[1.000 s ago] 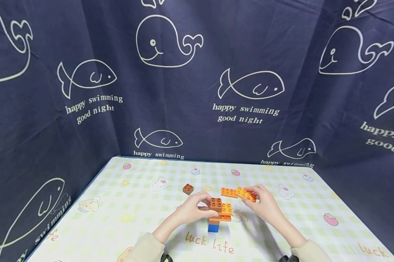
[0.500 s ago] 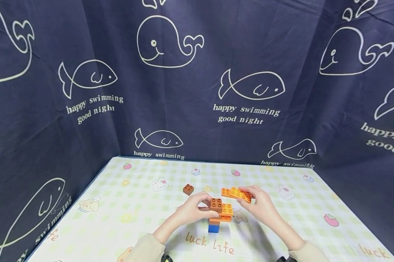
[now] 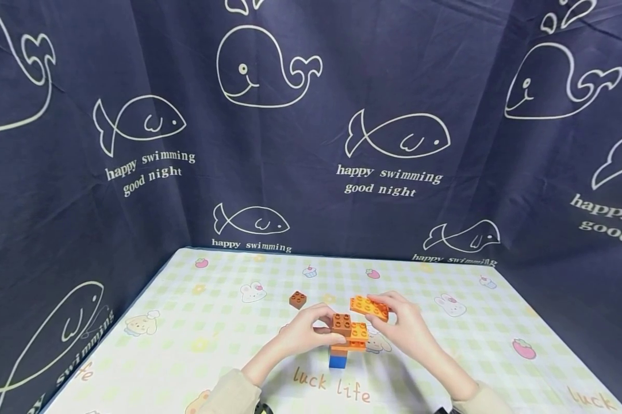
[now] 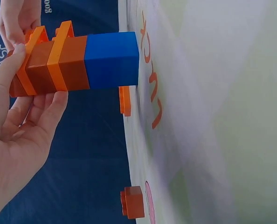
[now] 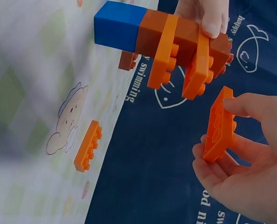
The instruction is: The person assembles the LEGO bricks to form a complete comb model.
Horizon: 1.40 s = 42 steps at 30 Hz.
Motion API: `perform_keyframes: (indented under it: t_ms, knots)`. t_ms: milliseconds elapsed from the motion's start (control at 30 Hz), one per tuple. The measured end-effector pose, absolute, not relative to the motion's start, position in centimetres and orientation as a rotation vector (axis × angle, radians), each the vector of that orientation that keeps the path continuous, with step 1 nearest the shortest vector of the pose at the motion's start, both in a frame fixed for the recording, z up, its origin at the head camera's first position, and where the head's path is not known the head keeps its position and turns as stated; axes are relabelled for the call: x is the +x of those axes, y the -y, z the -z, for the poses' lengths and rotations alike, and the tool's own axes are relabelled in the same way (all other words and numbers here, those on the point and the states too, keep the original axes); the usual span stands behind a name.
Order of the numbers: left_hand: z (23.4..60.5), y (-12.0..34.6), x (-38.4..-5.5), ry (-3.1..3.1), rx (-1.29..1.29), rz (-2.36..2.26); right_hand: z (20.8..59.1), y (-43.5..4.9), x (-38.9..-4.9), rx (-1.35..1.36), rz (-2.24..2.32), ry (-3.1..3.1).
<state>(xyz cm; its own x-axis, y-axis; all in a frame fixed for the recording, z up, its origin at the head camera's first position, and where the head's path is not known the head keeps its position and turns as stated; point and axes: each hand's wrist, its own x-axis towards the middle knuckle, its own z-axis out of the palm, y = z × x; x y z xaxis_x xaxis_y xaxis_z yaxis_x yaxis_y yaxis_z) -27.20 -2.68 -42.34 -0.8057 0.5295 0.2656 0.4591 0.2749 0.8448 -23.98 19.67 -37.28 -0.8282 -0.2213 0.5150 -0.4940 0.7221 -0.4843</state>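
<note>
My left hand grips the upper part of a stack of toy building bricks, thumb on the near side. In the left wrist view the stack has a blue brick at its base, then brown bricks alternating with thin orange plates that stick out to one side. A brown brick tops it. To the right, my right hand pinches a loose orange plate between thumb and fingers, its hollow underside showing in the right wrist view. That plate is apart from the stack, at about its top's height.
Another orange plate lies on the table behind the stack, mostly covered by the held plate in the head view. A loose brown brick sits further back left. A patterned cloth covers the table; dark blue fabric hangs behind.
My right hand has moved left with the orange plate, nearing the stack and overlapping the plate on the table in the head view. My left hand and the stack have stayed put.
</note>
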Motion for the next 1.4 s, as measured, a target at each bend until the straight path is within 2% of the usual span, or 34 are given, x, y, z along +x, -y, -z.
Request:
perform_keyframes:
  t_ms: [1400]
  knots:
    - [42.4, 2.7, -27.1, -2.429, 0.954, -1.620, 37.4, -18.2, -23.3, 0.850, -0.916, 2.455]
